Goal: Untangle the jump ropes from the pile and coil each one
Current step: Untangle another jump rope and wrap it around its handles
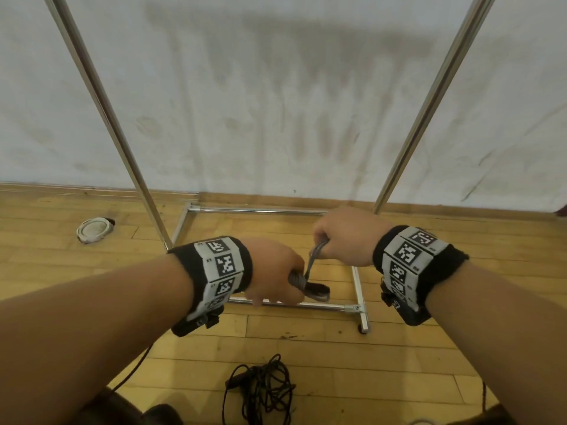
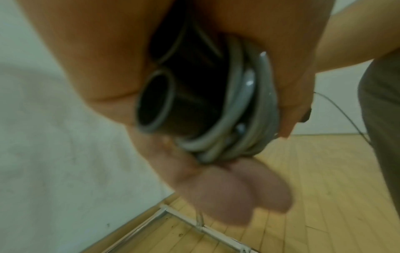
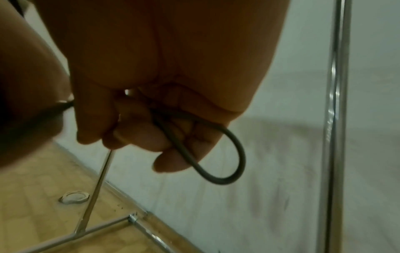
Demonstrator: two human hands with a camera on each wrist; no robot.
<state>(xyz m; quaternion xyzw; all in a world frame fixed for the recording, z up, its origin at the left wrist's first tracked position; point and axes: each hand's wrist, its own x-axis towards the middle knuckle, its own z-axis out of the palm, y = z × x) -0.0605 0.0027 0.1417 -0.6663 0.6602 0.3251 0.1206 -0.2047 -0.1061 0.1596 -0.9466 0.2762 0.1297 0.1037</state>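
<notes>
Head view: both hands raised over the wooden floor, in front of a metal rack frame that stands against a stained white wall; left hand fisted round a grey jump rope wound into a tight bundle, with dark handle ends sticking out to the right of the fist; right hand just beside it, slightly higher, fingers curled and pinching a strand that runs down to the bundle; hands near, not touching.

Left wrist view, blurred: shows what the head view hides; several grey turns wrapped round a black hollow handle, open end toward the camera, the bundle lying between palm and fingertips; thumb presses the outer turns.

Right wrist view: a short loop of the grey cord sticks out past the curled fingers; the strand passes through the closed fist; the other end leaves frame at left; one upright pole of the frame seen at the right.

Head view only: a pile of black ropes, still tangled, on the floor near the bottom edge, below and between the forearms, well apart from the hands; a white round fitting set in the floor toward the left, near the wall; marker-printed wristbands on both wrists.
</notes>
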